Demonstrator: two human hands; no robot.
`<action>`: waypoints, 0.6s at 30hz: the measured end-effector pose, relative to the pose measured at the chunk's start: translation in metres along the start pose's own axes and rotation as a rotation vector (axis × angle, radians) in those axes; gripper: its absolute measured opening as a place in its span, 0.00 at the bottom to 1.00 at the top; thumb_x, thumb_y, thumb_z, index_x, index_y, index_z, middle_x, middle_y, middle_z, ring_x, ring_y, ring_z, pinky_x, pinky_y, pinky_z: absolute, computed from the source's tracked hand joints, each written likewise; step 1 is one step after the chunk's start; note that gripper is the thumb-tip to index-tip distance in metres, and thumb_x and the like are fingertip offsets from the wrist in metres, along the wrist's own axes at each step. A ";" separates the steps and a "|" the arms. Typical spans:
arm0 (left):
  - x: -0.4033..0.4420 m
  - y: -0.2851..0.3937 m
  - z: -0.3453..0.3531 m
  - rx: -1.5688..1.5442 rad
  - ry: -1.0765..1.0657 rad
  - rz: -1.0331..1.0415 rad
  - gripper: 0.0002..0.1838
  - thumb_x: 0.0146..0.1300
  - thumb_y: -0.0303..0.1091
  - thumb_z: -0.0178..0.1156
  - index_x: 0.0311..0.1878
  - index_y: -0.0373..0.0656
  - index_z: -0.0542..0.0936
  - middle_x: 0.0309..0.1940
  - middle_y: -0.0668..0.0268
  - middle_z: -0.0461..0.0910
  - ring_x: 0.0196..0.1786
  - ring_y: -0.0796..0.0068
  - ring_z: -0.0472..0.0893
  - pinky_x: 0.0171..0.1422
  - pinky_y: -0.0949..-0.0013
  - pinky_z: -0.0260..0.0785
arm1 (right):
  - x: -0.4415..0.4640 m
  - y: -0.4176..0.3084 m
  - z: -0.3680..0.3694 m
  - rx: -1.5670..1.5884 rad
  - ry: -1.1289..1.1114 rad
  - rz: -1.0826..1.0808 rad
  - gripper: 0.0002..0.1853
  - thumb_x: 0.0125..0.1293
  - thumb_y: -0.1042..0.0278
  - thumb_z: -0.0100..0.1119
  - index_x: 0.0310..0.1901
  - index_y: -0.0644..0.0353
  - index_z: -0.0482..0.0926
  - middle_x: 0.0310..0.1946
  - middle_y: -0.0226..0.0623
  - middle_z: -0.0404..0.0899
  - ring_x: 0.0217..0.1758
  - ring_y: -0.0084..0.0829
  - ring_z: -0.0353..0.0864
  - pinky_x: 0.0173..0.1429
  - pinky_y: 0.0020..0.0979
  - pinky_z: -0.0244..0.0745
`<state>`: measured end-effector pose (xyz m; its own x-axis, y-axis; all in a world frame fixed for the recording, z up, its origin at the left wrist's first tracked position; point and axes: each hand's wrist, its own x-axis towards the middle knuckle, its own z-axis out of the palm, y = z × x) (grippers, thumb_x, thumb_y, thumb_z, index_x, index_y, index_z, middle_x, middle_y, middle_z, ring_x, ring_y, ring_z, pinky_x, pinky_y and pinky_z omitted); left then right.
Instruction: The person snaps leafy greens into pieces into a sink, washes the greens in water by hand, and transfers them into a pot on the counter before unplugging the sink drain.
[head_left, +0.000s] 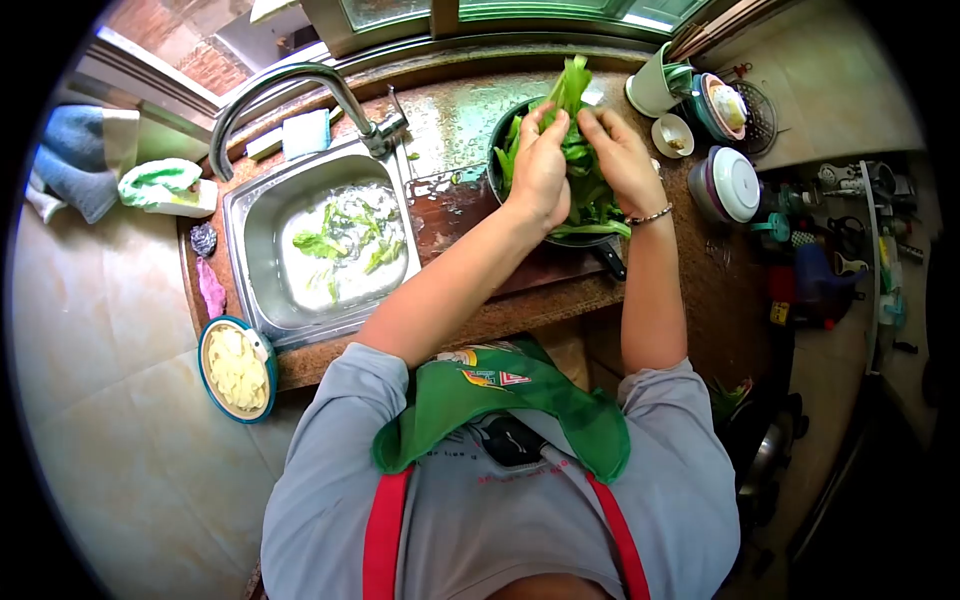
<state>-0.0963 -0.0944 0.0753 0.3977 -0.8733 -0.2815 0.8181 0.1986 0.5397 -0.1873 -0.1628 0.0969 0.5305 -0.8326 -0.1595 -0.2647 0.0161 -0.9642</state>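
My left hand point(541, 172) and my right hand point(622, 162) are close together above a dark round basin point(492, 152). Both are closed on a bunch of leafy greens point(572, 88), whose pale stalks stick up past my fingertips. More greens point(590, 212) fill the basin below, partly hidden by my hands. The basin stands on or against a wet brown cutting board point(440, 212). A black handle point(611, 262), seemingly of a knife, shows at the board's right end. In the steel sink point(262, 262) to the left, loose green leaves point(318, 245) lie in water.
A curved faucet point(290, 72) arches over the sink. A bowl of pale sliced food point(236, 368) sits at the lower left. Along the right side are a small white bowl point(672, 136), stacked bowls point(735, 185) and a white-green container point(652, 85). A blue sponge point(306, 134) lies behind the sink.
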 end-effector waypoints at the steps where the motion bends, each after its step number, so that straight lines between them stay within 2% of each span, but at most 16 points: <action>1: 0.008 -0.010 -0.009 0.023 0.052 -0.090 0.22 0.70 0.36 0.52 0.64 0.44 0.63 0.56 0.61 0.70 0.58 0.68 0.71 0.66 0.60 0.61 | 0.003 0.013 -0.009 -0.158 0.016 0.007 0.25 0.68 0.53 0.55 0.55 0.68 0.73 0.45 0.42 0.80 0.49 0.27 0.77 0.52 0.26 0.70; 2: 0.018 -0.018 -0.021 0.118 0.053 -0.186 0.23 0.70 0.38 0.52 0.65 0.43 0.64 0.60 0.60 0.69 0.60 0.66 0.70 0.68 0.58 0.59 | 0.007 0.029 -0.017 -0.315 0.030 0.015 0.28 0.66 0.51 0.57 0.57 0.69 0.73 0.47 0.48 0.80 0.52 0.32 0.78 0.55 0.30 0.71; 3: 0.023 -0.022 -0.033 0.111 -0.035 -0.279 0.31 0.68 0.41 0.54 0.69 0.42 0.56 0.67 0.55 0.56 0.69 0.63 0.56 0.73 0.57 0.46 | 0.009 0.039 -0.025 -0.509 0.046 -0.042 0.33 0.63 0.47 0.59 0.59 0.67 0.71 0.56 0.61 0.73 0.61 0.47 0.74 0.63 0.37 0.67; 4: 0.024 -0.019 -0.040 0.104 -0.123 -0.373 0.40 0.66 0.45 0.55 0.73 0.41 0.48 0.75 0.50 0.43 0.77 0.61 0.41 0.77 0.56 0.33 | 0.006 0.039 -0.025 -0.507 0.046 -0.039 0.33 0.63 0.47 0.59 0.59 0.67 0.71 0.56 0.61 0.73 0.61 0.47 0.74 0.63 0.37 0.67; 6: 0.027 -0.013 -0.048 0.150 -0.147 -0.443 0.41 0.66 0.46 0.55 0.74 0.41 0.46 0.75 0.50 0.40 0.77 0.61 0.38 0.77 0.53 0.32 | -0.004 0.035 -0.027 -0.918 0.210 -0.187 0.28 0.65 0.50 0.59 0.60 0.61 0.73 0.63 0.60 0.65 0.66 0.48 0.68 0.64 0.37 0.66; 7: 0.022 -0.006 -0.042 0.171 -0.160 -0.479 0.41 0.66 0.47 0.55 0.74 0.42 0.46 0.75 0.50 0.38 0.78 0.60 0.37 0.77 0.52 0.31 | -0.004 0.038 -0.030 -0.832 0.142 -0.159 0.27 0.67 0.49 0.54 0.62 0.56 0.71 0.68 0.64 0.55 0.71 0.57 0.57 0.70 0.42 0.58; 8: 0.017 0.002 -0.037 0.192 -0.174 -0.514 0.42 0.66 0.48 0.54 0.75 0.42 0.45 0.76 0.50 0.37 0.78 0.60 0.36 0.77 0.50 0.30 | -0.002 0.045 -0.029 -0.834 0.141 -0.157 0.27 0.67 0.49 0.54 0.62 0.56 0.71 0.68 0.64 0.55 0.71 0.57 0.57 0.70 0.42 0.58; 10: -0.011 0.036 -0.008 0.283 -0.032 -0.586 0.40 0.66 0.51 0.55 0.74 0.43 0.51 0.76 0.53 0.34 0.76 0.40 0.35 0.72 0.32 0.38 | 0.004 0.070 -0.025 -0.943 -0.132 -0.118 0.27 0.69 0.48 0.49 0.64 0.55 0.69 0.69 0.64 0.52 0.71 0.58 0.56 0.72 0.45 0.55; 11: -0.005 0.037 -0.020 0.385 -0.129 -0.612 0.47 0.63 0.55 0.57 0.75 0.45 0.44 0.75 0.56 0.21 0.73 0.33 0.23 0.69 0.26 0.29 | 0.006 0.085 -0.020 -0.969 -0.143 -0.098 0.26 0.69 0.49 0.47 0.64 0.53 0.69 0.69 0.63 0.52 0.71 0.58 0.56 0.72 0.46 0.54; 14: -0.016 0.050 -0.032 0.430 -0.150 -0.547 0.45 0.63 0.54 0.57 0.75 0.45 0.46 0.76 0.55 0.26 0.74 0.34 0.28 0.70 0.28 0.32 | 0.015 0.091 -0.016 -1.035 -0.212 -0.049 0.26 0.70 0.48 0.46 0.65 0.48 0.68 0.69 0.63 0.53 0.70 0.56 0.58 0.72 0.45 0.55; 15: -0.024 0.058 -0.033 0.492 -0.120 -0.473 0.36 0.65 0.50 0.57 0.71 0.42 0.59 0.74 0.52 0.47 0.74 0.44 0.49 0.71 0.38 0.48 | 0.013 0.077 -0.016 -1.028 -0.208 0.006 0.26 0.69 0.47 0.47 0.66 0.47 0.68 0.69 0.62 0.53 0.70 0.56 0.60 0.71 0.44 0.57; 16: -0.030 0.065 -0.041 0.488 -0.111 -0.470 0.36 0.65 0.50 0.57 0.71 0.42 0.59 0.74 0.52 0.47 0.74 0.44 0.49 0.71 0.38 0.48 | 0.008 0.057 -0.016 -1.020 -0.203 0.061 0.27 0.69 0.45 0.47 0.66 0.45 0.68 0.69 0.62 0.52 0.69 0.55 0.62 0.71 0.43 0.59; 18: -0.040 0.083 -0.062 0.563 -0.218 -0.322 0.24 0.67 0.45 0.57 0.60 0.41 0.72 0.61 0.56 0.70 0.64 0.62 0.69 0.65 0.56 0.62 | -0.001 0.023 -0.021 -1.022 -0.148 0.031 0.30 0.66 0.41 0.52 0.66 0.44 0.68 0.70 0.62 0.49 0.69 0.55 0.61 0.70 0.42 0.60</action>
<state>-0.0180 -0.0157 0.0822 0.0302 -0.9314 -0.3628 0.5171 -0.2961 0.8031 -0.2107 -0.1726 0.0795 0.5871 -0.7624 -0.2722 -0.8012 -0.4992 -0.3299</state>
